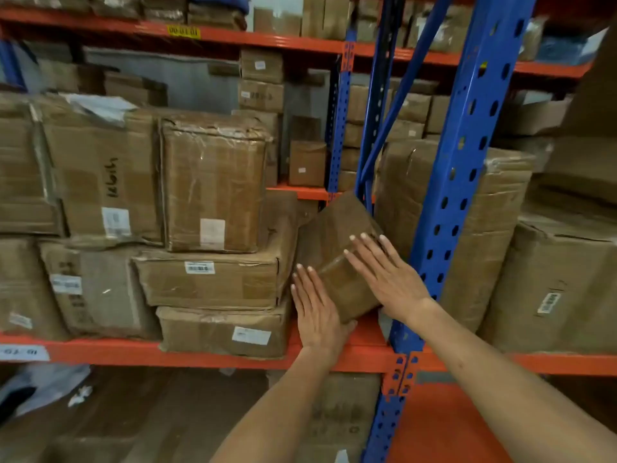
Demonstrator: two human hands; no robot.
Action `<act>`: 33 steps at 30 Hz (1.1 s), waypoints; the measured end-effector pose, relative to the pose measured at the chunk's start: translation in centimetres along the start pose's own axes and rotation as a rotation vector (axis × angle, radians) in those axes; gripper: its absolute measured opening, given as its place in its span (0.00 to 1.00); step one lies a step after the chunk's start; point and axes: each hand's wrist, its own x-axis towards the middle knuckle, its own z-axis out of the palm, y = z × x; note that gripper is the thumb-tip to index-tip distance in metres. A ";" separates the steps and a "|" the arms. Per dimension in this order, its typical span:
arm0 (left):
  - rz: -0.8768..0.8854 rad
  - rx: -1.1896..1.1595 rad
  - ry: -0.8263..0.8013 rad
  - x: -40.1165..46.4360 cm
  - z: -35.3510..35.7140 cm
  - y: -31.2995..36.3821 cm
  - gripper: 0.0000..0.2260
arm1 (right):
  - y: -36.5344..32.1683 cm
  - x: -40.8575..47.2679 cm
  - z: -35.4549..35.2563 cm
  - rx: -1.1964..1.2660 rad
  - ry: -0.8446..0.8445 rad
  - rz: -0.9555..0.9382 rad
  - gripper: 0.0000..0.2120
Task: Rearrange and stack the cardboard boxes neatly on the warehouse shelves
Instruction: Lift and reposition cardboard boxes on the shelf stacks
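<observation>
A small brown cardboard box [337, 238] sits tilted in the gap between the stacked boxes on the left and the blue upright [457, 202]. Its lower corner is over the orange shelf beam [207, 357]. My left hand [317, 309] lies flat against the box's lower left edge, fingers straight, thumb by the bottom corner. My right hand [384, 272] presses flat on the box's front face, fingers spread. Neither hand curls around the box. Left of it, a taped box [213, 182] stands on two flat boxes [207, 282].
A large box [480, 235] fills the bay right of the upright, with another [554, 289] beside it. More boxes crowd the left side [100, 175] and the far shelves [262, 81]. A diagonal blue brace [390, 128] crosses behind. Flattened cardboard lies below [133, 416].
</observation>
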 end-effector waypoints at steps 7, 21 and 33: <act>-0.064 0.074 -0.006 1.3 3.0 0.3 0.70 | -1.9 3.1 3.4 -0.121 0.089 -0.032 0.38; 0.450 0.406 0.069 2.5 1.8 -5.0 0.57 | -5.9 0.0 4.6 0.240 -0.031 0.203 0.71; 0.611 0.522 0.216 -0.5 1.2 -5.7 0.26 | -7.8 -4.3 6.3 0.442 0.007 0.252 0.68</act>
